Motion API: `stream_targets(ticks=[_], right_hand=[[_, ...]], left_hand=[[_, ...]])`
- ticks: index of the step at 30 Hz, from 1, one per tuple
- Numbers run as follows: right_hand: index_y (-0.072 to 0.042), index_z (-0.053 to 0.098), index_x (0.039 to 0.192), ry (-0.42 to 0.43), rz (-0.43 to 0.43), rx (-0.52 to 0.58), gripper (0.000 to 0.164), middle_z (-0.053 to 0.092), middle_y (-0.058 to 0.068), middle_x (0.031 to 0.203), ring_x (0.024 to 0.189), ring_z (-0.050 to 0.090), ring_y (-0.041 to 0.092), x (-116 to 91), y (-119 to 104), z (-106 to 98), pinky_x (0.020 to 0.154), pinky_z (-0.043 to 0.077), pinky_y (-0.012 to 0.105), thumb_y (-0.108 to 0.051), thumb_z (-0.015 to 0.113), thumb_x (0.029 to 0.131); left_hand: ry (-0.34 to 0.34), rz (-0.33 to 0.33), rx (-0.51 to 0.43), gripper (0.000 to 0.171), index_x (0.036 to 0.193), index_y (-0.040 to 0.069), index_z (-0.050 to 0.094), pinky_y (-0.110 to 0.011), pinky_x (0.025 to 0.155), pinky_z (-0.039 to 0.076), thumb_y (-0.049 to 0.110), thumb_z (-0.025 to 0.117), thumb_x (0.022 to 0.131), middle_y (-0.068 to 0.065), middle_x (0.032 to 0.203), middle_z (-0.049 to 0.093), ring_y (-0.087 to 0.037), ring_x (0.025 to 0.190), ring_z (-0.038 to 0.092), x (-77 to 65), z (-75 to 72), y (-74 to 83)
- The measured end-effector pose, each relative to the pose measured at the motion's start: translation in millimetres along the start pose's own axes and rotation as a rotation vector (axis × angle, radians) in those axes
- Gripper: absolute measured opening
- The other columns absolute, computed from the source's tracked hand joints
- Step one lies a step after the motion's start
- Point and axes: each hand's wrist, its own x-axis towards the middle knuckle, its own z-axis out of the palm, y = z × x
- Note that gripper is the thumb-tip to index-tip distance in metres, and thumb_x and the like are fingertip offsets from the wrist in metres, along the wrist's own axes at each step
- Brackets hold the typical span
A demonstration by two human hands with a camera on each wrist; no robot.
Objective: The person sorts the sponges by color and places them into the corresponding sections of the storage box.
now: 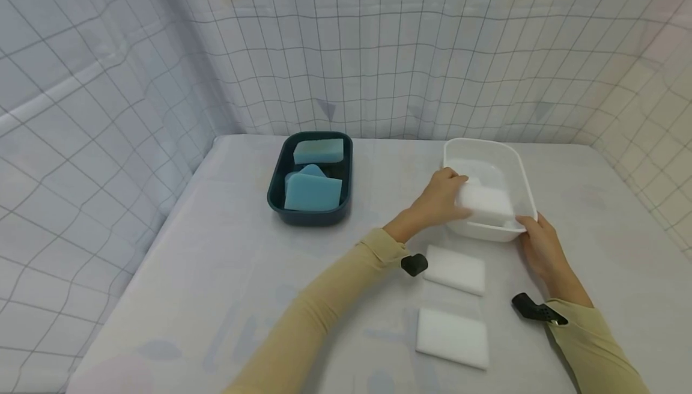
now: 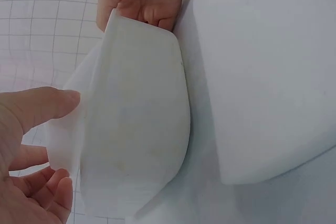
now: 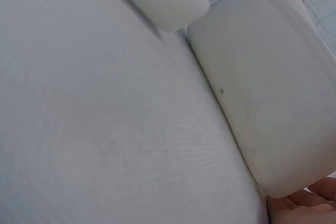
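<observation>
A white plastic tub [image 1: 519, 172] stands at the back right of the table. My left hand [image 1: 438, 199] reaches over its left wall and pinches a white sponge block [image 1: 489, 202] between thumb and fingers, inside the tub near its front wall. At the tub's front right corner my right hand [image 1: 543, 250] grips the rim, thumb on top. The right wrist view shows the right hand's fingers [image 3: 307, 208] low against the tub's outer wall [image 3: 262, 87]. Two more white sponge blocks, one nearer the tub [image 1: 456, 269] and one closer to me [image 1: 452, 338], lie flat on the table.
A dark teal tub [image 1: 310, 218] with several blue sponges [image 1: 313, 193] stands at the back, left of the white tub. A white grid-patterned curtain [image 1: 378, 51] hangs behind the cloth-covered table [image 1: 216, 274] and along both sides.
</observation>
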Motion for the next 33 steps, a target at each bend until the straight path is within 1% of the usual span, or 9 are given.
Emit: stream_targets(ticks=[3,7,10,18,22,27,33], right_hand=[[-0.007,-0.002,0.151,0.003,0.002,-0.001,0.069,-0.006,0.003,0.160,0.146,-0.001,0.015,0.8,0.4,-0.1,0.120,0.002,0.030,-0.028,0.039,0.100],[-0.007,-0.001,0.151,0.010,0.002,-0.001,0.068,-0.006,0.003,0.160,0.147,-0.001,0.017,1.1,0.7,1.2,0.120,0.002,0.032,-0.027,0.039,0.100],[-0.006,-0.002,0.151,0.007,-0.004,-0.005,0.067,-0.008,0.005,0.160,0.147,-0.003,0.020,1.1,0.4,2.2,0.120,0.001,0.033,-0.026,0.038,0.101],[-0.006,-0.002,0.151,0.002,-0.012,0.013,0.067,-0.007,0.003,0.160,0.146,-0.003,0.017,0.8,-0.5,0.7,0.120,-0.001,0.033,-0.026,0.038,0.101],[-0.006,-0.003,0.151,0.001,-0.015,0.022,0.068,-0.008,0.004,0.159,0.146,-0.004,0.017,1.5,-1.0,0.2,0.120,-0.001,0.032,-0.025,0.038,0.101],[-0.007,-0.004,0.151,0.000,-0.004,0.009,0.068,-0.009,0.002,0.159,0.146,-0.004,0.016,0.4,-0.9,-0.5,0.120,-0.001,0.032,-0.026,0.037,0.101],[-0.006,-0.003,0.151,0.007,-0.004,0.012,0.068,-0.006,0.002,0.160,0.146,-0.003,0.015,0.8,-0.3,0.5,0.120,0.000,0.031,-0.026,0.038,0.100]], left_hand=[[-0.010,-0.022,0.039,0.067,0.137,0.008,0.046,-0.023,0.098,0.041,0.034,0.071,0.081,-0.007,0.129,0.048,-0.018,0.118,0.046,4.0,4.5,0.0],[-0.045,-0.040,0.079,0.069,0.140,0.008,0.043,-0.023,0.097,0.042,0.037,0.070,0.082,-0.006,0.132,0.045,-0.018,0.119,0.044,6.4,8.5,2.1],[-0.052,-0.033,0.089,0.069,0.140,0.008,0.042,-0.025,0.098,0.041,0.038,0.069,0.083,-0.007,0.134,0.044,-0.019,0.120,0.043,5.7,8.2,4.3],[-0.024,-0.016,0.035,0.067,0.141,0.009,0.041,-0.024,0.100,0.041,0.034,0.068,0.085,-0.007,0.137,0.041,-0.019,0.123,0.042,0.2,3.9,6.6],[0.000,0.004,0.021,0.064,0.139,0.010,0.043,-0.023,0.101,0.041,0.033,0.068,0.085,-0.007,0.136,0.042,-0.018,0.123,0.043,-3.6,1.4,5.4],[0.039,0.034,0.009,0.061,0.137,0.009,0.046,-0.024,0.101,0.041,0.031,0.068,0.085,-0.007,0.133,0.046,-0.019,0.122,0.045,-8.2,4.9,0.9],[0.060,0.064,-0.022,0.059,0.136,0.009,0.047,-0.025,0.101,0.041,0.029,0.068,0.085,-0.008,0.131,0.048,-0.020,0.120,0.046,-14.3,3.9,0.1]])
